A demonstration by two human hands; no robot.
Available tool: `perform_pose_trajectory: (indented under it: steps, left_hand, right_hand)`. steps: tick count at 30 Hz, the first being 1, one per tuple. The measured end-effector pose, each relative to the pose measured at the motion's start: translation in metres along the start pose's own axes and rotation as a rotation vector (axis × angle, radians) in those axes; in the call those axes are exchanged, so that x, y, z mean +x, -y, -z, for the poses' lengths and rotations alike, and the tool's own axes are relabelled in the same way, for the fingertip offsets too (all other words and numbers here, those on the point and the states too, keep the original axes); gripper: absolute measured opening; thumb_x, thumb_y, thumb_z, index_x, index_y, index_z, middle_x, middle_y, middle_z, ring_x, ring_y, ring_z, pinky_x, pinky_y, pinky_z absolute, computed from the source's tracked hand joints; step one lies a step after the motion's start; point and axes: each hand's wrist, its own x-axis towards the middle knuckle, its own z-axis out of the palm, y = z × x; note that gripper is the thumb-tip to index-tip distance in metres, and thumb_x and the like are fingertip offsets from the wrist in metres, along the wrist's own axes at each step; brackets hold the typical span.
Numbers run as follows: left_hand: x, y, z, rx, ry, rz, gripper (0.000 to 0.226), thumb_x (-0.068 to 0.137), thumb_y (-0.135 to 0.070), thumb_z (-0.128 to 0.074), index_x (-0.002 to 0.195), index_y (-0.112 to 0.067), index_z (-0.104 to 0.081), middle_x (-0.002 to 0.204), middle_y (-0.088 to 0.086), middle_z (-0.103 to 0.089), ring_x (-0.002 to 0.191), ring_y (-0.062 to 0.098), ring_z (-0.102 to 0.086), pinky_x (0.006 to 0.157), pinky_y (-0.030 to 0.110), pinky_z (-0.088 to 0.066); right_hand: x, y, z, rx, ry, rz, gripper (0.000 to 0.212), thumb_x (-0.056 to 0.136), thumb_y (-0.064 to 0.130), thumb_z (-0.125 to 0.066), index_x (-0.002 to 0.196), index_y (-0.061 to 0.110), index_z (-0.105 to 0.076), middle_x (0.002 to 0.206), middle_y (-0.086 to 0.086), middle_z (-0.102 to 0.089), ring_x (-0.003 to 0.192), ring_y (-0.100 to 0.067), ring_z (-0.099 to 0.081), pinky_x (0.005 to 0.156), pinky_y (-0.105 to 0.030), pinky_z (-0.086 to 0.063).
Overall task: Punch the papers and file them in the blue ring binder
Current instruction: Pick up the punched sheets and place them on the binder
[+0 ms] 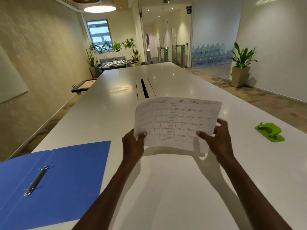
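Head view: both hands, left hand [132, 143] and right hand [217, 138], grip the papers [176, 122] above the worktop [166, 188], squaring them; punch [270, 132] at three o'clock, open binder [54, 178] at eight.

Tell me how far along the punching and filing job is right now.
Done: the blue ring binder lies open on the table, no sheets on its rings. In hand: the left hand and right hand hold the papers by their near corners, lifted above the table. Left: the green hole punch sits untouched to the right, so punching and filing both remain.
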Motion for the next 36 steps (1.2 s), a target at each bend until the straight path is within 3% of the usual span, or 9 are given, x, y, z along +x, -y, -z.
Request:
perform_pose_trajectory:
  steps: [5, 7, 13, 16, 19, 22, 25, 29, 36]
  left_hand:
    - [0.024, -0.032, 0.023, 0.148, 0.029, -0.369, 0.018, 0.090, 0.000, -0.062, 0.106, -0.003, -0.070, 0.087, 0.001, -0.069, 0.076, 0.015, -0.061, 0.058, 0.002, -0.047]
    - [0.029, -0.048, 0.031, 0.201, 0.083, -0.445, 0.021, 0.092, -0.002, -0.061, 0.108, -0.010, -0.071, 0.095, 0.005, -0.074, 0.077, 0.015, -0.064, 0.064, 0.021, -0.058]
    - [0.032, -0.093, 0.048, 0.350, 0.198, -0.616, 0.015, 0.091, -0.015, -0.064, 0.104, -0.019, -0.072, 0.090, 0.002, -0.075, 0.078, 0.019, -0.069, 0.071, 0.027, -0.058]
    - [0.032, -0.107, 0.053, 0.351, 0.002, -0.706, 0.026, 0.084, -0.013, -0.073, 0.110, -0.015, -0.072, 0.101, 0.007, -0.075, 0.092, 0.026, -0.069, 0.082, 0.027, -0.052]
    - [0.028, -0.108, 0.049, 0.225, -0.264, -0.486, 0.085, 0.073, -0.022, -0.083, 0.146, -0.014, -0.040, 0.146, 0.011, -0.048, 0.136, 0.027, -0.042, 0.112, 0.037, -0.034]
    - [0.023, -0.103, 0.041, -0.060, -0.051, -0.090, 0.121, 0.060, -0.040, -0.089, 0.154, -0.020, -0.014, 0.156, 0.005, -0.033, 0.143, 0.020, -0.031, 0.114, 0.036, -0.030]
    - [0.018, -0.092, 0.033, -0.357, 0.294, 0.130, 0.091, 0.060, -0.045, -0.084, 0.138, -0.018, -0.046, 0.130, 0.004, -0.063, 0.121, 0.021, -0.059, 0.101, 0.042, -0.049]
    - [0.004, -0.078, 0.015, -0.374, 0.274, 0.082, 0.033, 0.076, -0.039, -0.080, 0.105, -0.035, -0.064, 0.100, -0.013, -0.073, 0.092, 0.005, -0.070, 0.076, 0.022, -0.057]
    - [-0.018, -0.046, -0.007, -0.309, 0.161, 0.167, 0.044, 0.077, -0.027, -0.081, 0.117, -0.018, -0.065, 0.101, -0.011, -0.071, 0.086, 0.002, -0.067, 0.063, 0.011, -0.054]
  right_hand:
    - [0.014, 0.042, 0.014, -0.354, -0.195, 0.428, 0.114, 0.060, 0.035, -0.088, 0.148, 0.018, -0.018, 0.152, -0.009, -0.026, 0.139, -0.027, -0.025, 0.114, -0.043, -0.025]
    - [0.018, 0.061, 0.018, -0.479, -0.174, 0.595, 0.110, 0.059, 0.040, -0.086, 0.147, 0.019, -0.024, 0.150, -0.007, -0.031, 0.137, -0.025, -0.028, 0.113, -0.041, -0.025]
    - [0.024, 0.087, 0.013, -0.386, 0.173, 0.606, 0.035, 0.076, 0.023, -0.076, 0.108, 0.021, -0.064, 0.105, 0.004, -0.069, 0.093, -0.014, -0.064, 0.072, -0.024, -0.051]
    - [0.022, 0.082, 0.009, -0.247, 0.207, 0.575, 0.017, 0.079, 0.018, -0.073, 0.077, 0.034, -0.068, 0.074, 0.013, -0.069, 0.071, -0.002, -0.064, 0.059, -0.015, -0.047]
    - [0.019, 0.073, 0.005, -0.028, 0.191, 0.397, 0.012, 0.077, 0.018, -0.076, 0.087, 0.025, -0.074, 0.079, 0.011, -0.074, 0.075, -0.003, -0.068, 0.060, -0.019, -0.052]
    - [0.016, 0.066, 0.003, 0.182, 0.274, 0.251, 0.021, 0.076, 0.019, -0.077, 0.090, 0.034, -0.071, 0.086, 0.022, -0.073, 0.083, 0.004, -0.069, 0.063, -0.011, -0.053]
    - [0.013, 0.063, 0.000, 0.257, 0.336, 0.174, 0.027, 0.075, 0.018, -0.079, 0.100, 0.026, -0.073, 0.098, 0.011, -0.075, 0.092, -0.007, -0.070, 0.081, -0.028, -0.055]
    - [0.001, 0.060, -0.009, 0.230, 0.248, 0.194, 0.024, 0.076, 0.026, -0.078, 0.096, 0.036, -0.070, 0.094, 0.022, -0.073, 0.090, 0.003, -0.068, 0.074, -0.018, -0.054]
    - [-0.025, 0.025, -0.023, 0.165, 0.183, 0.105, 0.028, 0.078, 0.027, -0.077, 0.105, 0.026, -0.070, 0.094, 0.017, -0.072, 0.089, -0.003, -0.068, 0.066, -0.015, -0.053]
